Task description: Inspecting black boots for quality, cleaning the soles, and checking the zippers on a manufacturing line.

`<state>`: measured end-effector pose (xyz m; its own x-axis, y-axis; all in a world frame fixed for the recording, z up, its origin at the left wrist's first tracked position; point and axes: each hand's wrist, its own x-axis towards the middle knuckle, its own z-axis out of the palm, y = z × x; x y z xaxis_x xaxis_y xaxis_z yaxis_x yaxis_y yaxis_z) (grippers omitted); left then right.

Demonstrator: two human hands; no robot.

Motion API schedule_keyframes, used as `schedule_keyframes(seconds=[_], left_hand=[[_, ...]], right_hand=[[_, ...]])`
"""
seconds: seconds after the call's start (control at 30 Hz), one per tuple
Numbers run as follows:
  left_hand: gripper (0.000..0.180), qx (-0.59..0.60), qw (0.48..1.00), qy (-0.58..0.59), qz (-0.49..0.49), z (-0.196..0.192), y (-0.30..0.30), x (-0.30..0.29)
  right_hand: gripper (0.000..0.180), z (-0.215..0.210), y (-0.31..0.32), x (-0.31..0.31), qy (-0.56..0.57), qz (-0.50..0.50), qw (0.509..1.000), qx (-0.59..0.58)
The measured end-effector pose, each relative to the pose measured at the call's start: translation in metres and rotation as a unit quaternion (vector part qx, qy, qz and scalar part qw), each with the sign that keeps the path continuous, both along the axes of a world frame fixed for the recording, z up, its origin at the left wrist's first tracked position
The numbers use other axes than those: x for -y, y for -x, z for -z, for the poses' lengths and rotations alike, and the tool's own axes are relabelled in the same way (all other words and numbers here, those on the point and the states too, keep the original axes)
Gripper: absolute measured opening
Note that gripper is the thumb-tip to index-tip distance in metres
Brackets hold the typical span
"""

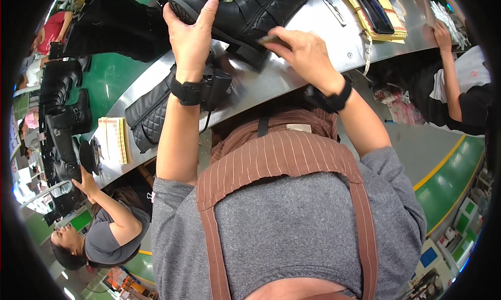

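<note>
A black ankle-high boot (pixel 250 10) with quilted panels and straps lies on its side over the metal table, its toe to the left and its heel toward me. My left hand (pixel 189 41) grips it at the toe, the thumb along the sole edge and the fingers on the other side. Between the thumb and fingers of my right hand (pixel 308 54) is a small, flat brownish piece (pixel 269 39), held against the boot near the heel; its kind I cannot make out. Both wrists wear black bands.
Another black quilted boot (pixel 148 114) lies left of my left forearm. Yellow-edged paper stacks (pixel 112 140) rest at the left and far right, a dark phone-like case (pixel 373 13) on the latter. Tweezers-like tool (pixel 333 10) lies nearby. Co-workers sit on both sides; boots line the far left.
</note>
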<state>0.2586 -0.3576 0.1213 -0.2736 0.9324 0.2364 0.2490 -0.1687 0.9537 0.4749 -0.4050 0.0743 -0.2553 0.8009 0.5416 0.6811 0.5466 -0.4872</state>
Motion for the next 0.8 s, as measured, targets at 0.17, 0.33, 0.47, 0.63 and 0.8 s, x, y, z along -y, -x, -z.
schedule_keyframes(seconds=[0.17,0.33,0.47,0.63,0.8], left_hand=[[0.051,0.072,0.997,-0.014,0.011,-0.006,-0.006,0.005],[0.053,0.190,0.975,0.072,0.090,0.001,-0.024,0.007],[0.072,0.163,0.975,0.119,0.094,0.022,-0.038,0.002],[0.071,0.131,0.967,0.206,0.077,0.032,-0.035,-0.002],[0.080,0.150,0.956,0.233,0.100,0.028,-0.034,-0.003]], right_hand=[[0.028,-0.006,-0.041,0.025,0.099,0.078,0.989,0.073],[0.032,-0.030,-0.061,0.042,0.086,0.163,0.973,-0.138],[0.031,-0.034,-0.068,0.044,0.131,0.173,0.972,-0.093],[0.026,-0.022,-0.054,0.026,0.045,0.108,0.989,-0.090],[0.024,-0.024,-0.070,0.025,0.036,0.041,0.991,0.123]])
